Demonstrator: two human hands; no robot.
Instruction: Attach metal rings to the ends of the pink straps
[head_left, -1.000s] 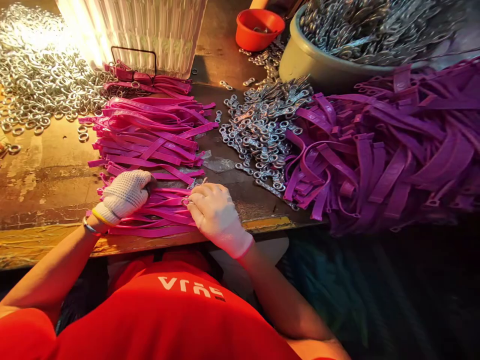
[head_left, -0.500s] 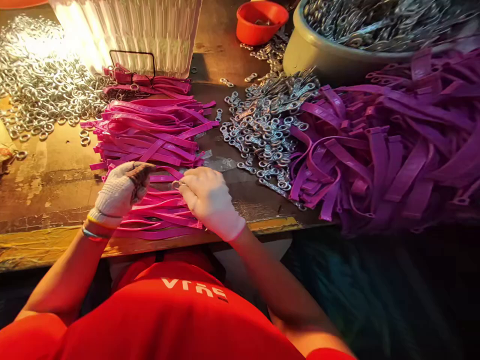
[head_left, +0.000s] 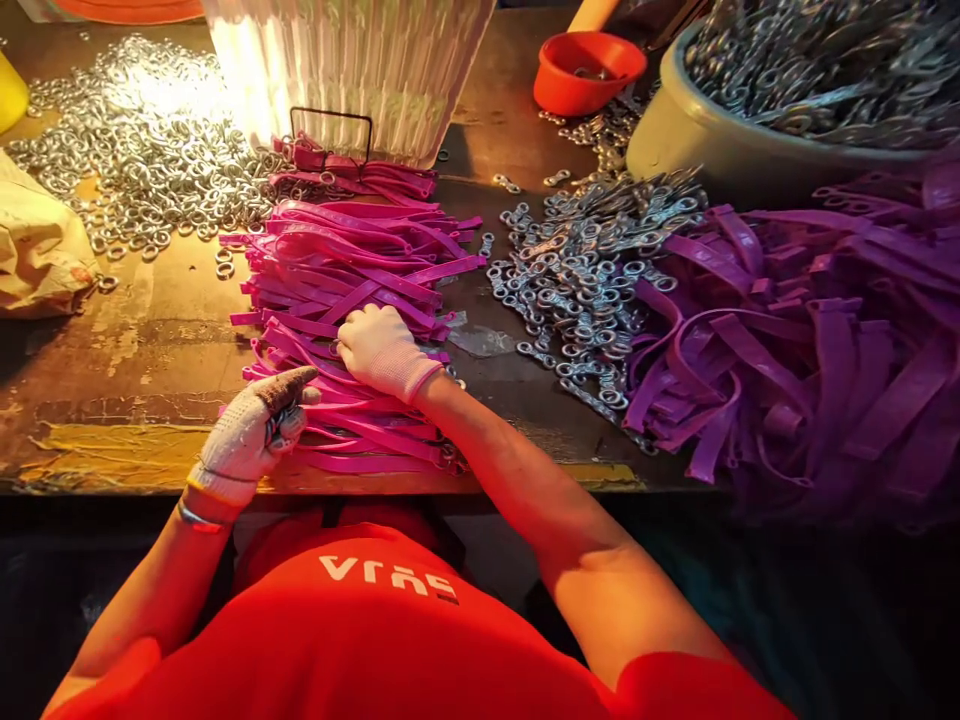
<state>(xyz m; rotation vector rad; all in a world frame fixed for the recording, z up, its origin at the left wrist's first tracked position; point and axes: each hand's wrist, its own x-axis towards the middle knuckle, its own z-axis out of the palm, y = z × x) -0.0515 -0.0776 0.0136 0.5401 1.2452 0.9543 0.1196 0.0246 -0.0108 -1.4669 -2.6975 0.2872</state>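
Note:
My left hand (head_left: 259, 435), in a pale glove with a darkened finger, hovers by the left ends of the near pink straps (head_left: 375, 440). Its fingers are curled in around something small and greyish that I cannot make out; the darkened finger points right. Over the pile of straps lies my right hand (head_left: 382, 350), also gloved, its fingers bent and closed on a pink strap mostly hidden beneath it. A small ring shows by its fingertips. Behind it spreads a thicker layer of pink straps (head_left: 352, 240).
Loose metal rings (head_left: 150, 170) are heaped at the left back beside a ribbed translucent panel (head_left: 360, 70). To the right lie metal links (head_left: 585, 280), purple straps (head_left: 810, 350), a large tub (head_left: 667, 130) of metal pieces and a red bowl (head_left: 559, 90). A yellowish bag (head_left: 41, 240) sits left.
My hands have parted: the left drew back toward me, while the right moved onto the strap pile. The strap stretched between them is no longer seen there. The view has shifted left.

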